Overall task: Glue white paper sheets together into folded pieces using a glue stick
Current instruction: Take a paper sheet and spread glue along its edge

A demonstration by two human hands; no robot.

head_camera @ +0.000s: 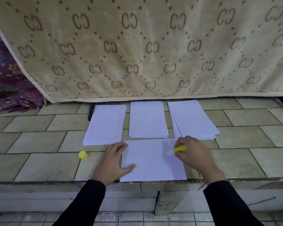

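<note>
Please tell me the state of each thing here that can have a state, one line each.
glue stick: uncapped, held by the right hand over the front sheet.
cap: off, lying on the tiles.
front sheet: flat, unfolded, pressed by the left hand.
left stack, middle stack, right stack: lying flat.

The only readable mark is a brown two-letter monogram (pixel 129 20), roughly "CC". It repeats in rows among dotted diamonds across the beige blanket (pixel 153 66) hanging beyond the left hand (pixel 112 162) and right hand (pixel 192 154).
</note>
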